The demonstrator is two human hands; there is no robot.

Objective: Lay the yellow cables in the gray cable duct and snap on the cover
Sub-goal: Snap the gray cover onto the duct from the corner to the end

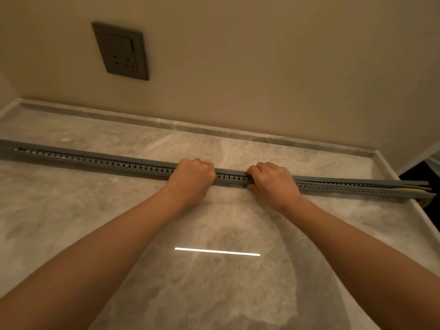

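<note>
A long gray slotted cable duct (107, 163) lies across the marble counter from left to right. Its gray cover (357, 181) sits on top, seated along the left and middle and lifted slightly off the duct at the right end. Yellow cables (413, 191) show in that gap at the right end. My left hand (194, 176) and my right hand (271, 181) are both closed over the duct and cover near the middle, a short stretch of duct showing between them.
The marble counter (214, 282) has a raised rim along the back and right side, with a drop beyond the right edge. A dark wall socket (121, 52) sits on the beige wall above the left part.
</note>
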